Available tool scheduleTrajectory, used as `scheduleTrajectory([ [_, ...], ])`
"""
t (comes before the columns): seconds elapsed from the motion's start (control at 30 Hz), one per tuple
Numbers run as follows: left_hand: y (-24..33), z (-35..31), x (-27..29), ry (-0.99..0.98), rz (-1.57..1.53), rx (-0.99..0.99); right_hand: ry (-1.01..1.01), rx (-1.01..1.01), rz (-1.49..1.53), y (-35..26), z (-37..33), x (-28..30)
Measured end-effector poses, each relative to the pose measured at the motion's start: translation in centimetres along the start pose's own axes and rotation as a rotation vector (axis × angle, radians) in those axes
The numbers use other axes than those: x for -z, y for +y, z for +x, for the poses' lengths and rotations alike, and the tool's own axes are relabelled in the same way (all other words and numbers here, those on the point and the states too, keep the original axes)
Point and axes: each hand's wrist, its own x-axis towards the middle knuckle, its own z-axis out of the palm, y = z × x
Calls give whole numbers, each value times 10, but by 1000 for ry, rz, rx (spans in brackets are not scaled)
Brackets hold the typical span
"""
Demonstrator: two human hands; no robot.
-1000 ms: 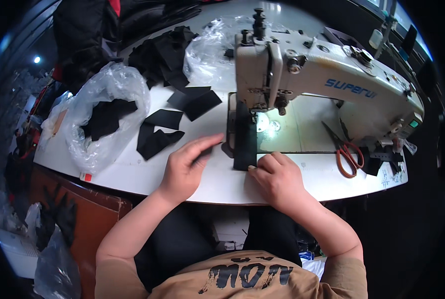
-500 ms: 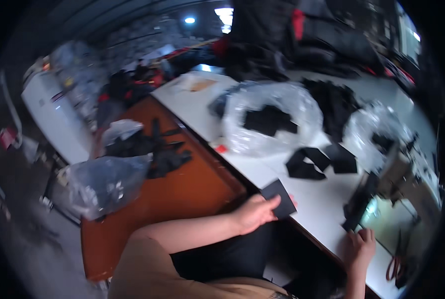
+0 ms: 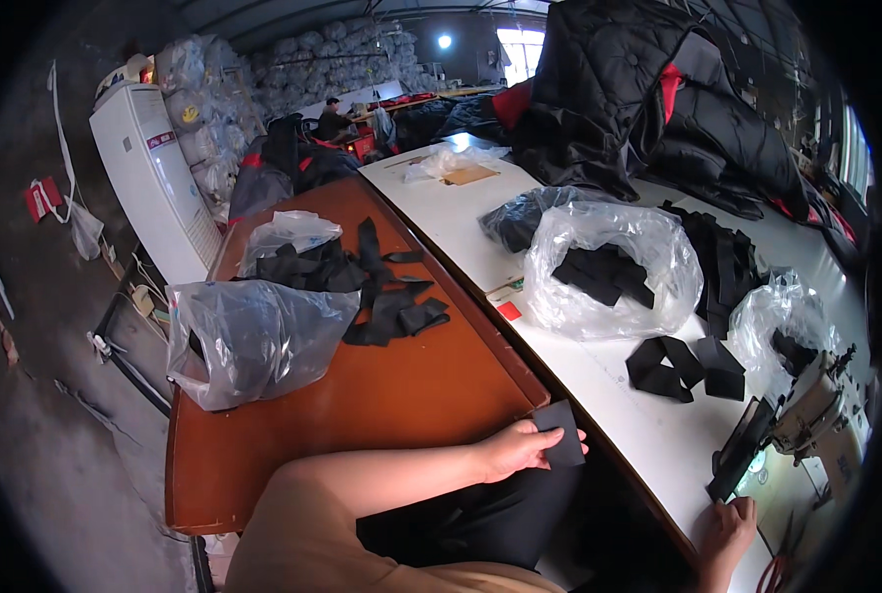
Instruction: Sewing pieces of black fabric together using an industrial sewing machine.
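My left hand (image 3: pixel 520 450) is closed on a flat black fabric piece (image 3: pixel 565 437), thumb on top, over the gap between the brown table and the white table. At the lower right, my right hand (image 3: pixel 731 532) has its fingers bent together at the near end of a black fabric strip (image 3: pixel 740 450). That strip lies beside the sewing machine (image 3: pixel 806 405), whose lamp lights the work surface. Folded black fabric loops (image 3: pixel 664 368) rest on the white table (image 3: pixel 599 395) beyond my hands.
Clear plastic bags with black pieces stand on the white table (image 3: pixel 614 321) and the brown table (image 3: pixel 263 346). Red-handled scissors (image 3: pixel 775 573) lie near my right hand. Quilted black goods (image 3: pixel 609 109) are heaped behind. A white upright cabinet (image 3: pixel 149 178) stands left; a person (image 3: pixel 333 121) is far back.
The view has swung left and up, so the tables and bags sit farther right and lower in the picture. Both hands keep nearly the same hold.
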Motion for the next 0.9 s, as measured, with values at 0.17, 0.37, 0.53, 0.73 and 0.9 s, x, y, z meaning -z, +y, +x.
scheduleTrajectory([
  [0.17, -7, -2, -5, -30, -10, 25, 3, 1, -17, 7, -4, -5],
  [0.37, -6, -1, -9, -32, -30, 67, -276, 37, -26, 9, 1, 22],
  [0.53, -9, 0, -11, -29, -17, 87, -258, 31, -18, 9, 1, 19],
  [0.73, -9, 1, -14, -20, 1, 91, -248, 39, 1, 8, 2, 20],
  [0.9, -11, 2, -12, -30, 3, 89, -247, 37, -4, 5, 4, 21],
])
